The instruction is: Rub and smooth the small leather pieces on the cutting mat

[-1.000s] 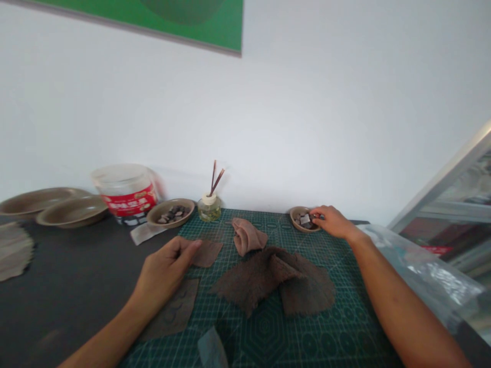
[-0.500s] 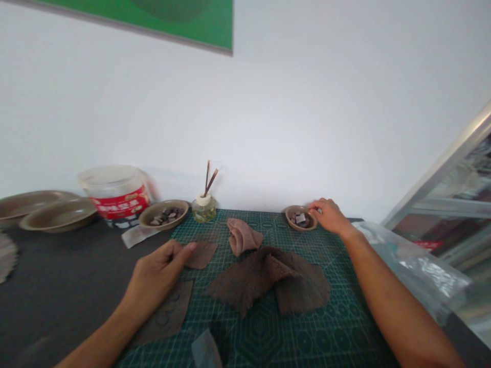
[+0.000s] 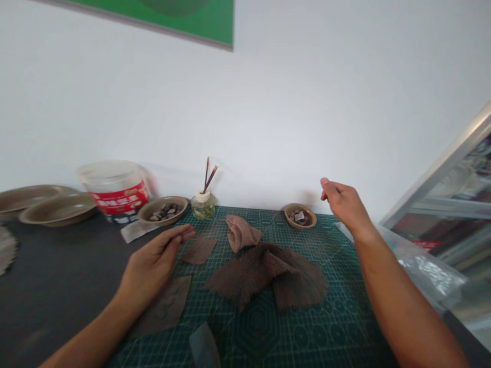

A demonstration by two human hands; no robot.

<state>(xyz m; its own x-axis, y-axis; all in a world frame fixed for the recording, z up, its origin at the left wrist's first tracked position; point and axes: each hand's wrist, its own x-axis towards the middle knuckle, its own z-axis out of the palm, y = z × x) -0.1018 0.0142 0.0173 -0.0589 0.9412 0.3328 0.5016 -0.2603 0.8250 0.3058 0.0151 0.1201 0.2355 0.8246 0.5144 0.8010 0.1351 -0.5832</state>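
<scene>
My left hand (image 3: pixel 153 263) hovers over the left edge of the green cutting mat (image 3: pixel 337 332), its fingers stretched out and nothing seen in them. Just right of its fingertips lies a small brown cloth piece (image 3: pixel 200 250). Under the wrist is a larger brown cloth piece (image 3: pixel 169 309) with curved marks. Raised at the right, my right hand (image 3: pixel 343 204) has curled fingers with the thumb against them; whatever they may hold is hidden. Beside it, a small brown bowl (image 3: pixel 287 216) contains flat greyish pieces. Frayed dark brown cloth (image 3: pixel 245 278) and a folded pinkish-brown cloth (image 3: pixel 242 233) rest mid-mat.
At the back stand a reed diffuser (image 3: pixel 203 205), an oval dish (image 3: pixel 180 215) of dark pieces, a tub with a red label (image 3: pixel 118 199) and brown dishes (image 3: pixel 57 217). Clear plastic (image 3: pixel 425 266) lies at the right by a metal-framed shelf (image 3: pixel 433 204). A grey-blue strip (image 3: pixel 205 347) is in front.
My right hand has lifted off the small bowl's rim, up and to the right. My left fingers have straightened and let go of the small brown cloth piece, which lies on the mat.
</scene>
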